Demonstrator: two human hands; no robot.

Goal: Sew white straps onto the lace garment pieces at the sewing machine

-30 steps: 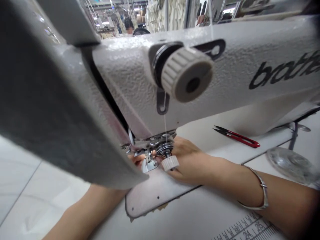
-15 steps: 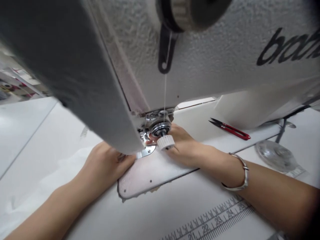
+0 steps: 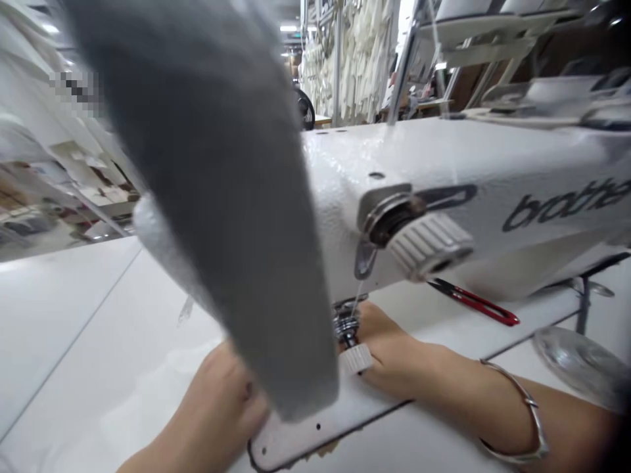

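A white sewing machine point(image 3: 483, 161) with "brother" lettering fills the view. My left hand point(image 3: 224, 391) rests at the left of its needle area, beside thin white fabric point(image 3: 142, 404). The dark front cover point(image 3: 236, 217) of the machine head hides most of those fingers. My right hand point(image 3: 392, 351), a silver bangle on its wrist, reaches in from the right behind the small white tension knob point(image 3: 355, 359). Its fingertips are hidden behind the machine head. Neither hand shows what it holds, if anything. The needle and presser foot are out of sight.
Red thread snips point(image 3: 478, 305) lie on the machine bed to the right. A clear round bobbin-like disc point(image 3: 576, 361) sits near the right forearm. White garments hang on a rack point(image 3: 367, 59) behind. Thread cones point(image 3: 466, 8) stand on a holder at upper right.
The camera view has tilted up, so the machine's top and the workshop behind now show and the table ruler has left view. Both hands stay at the needle area.
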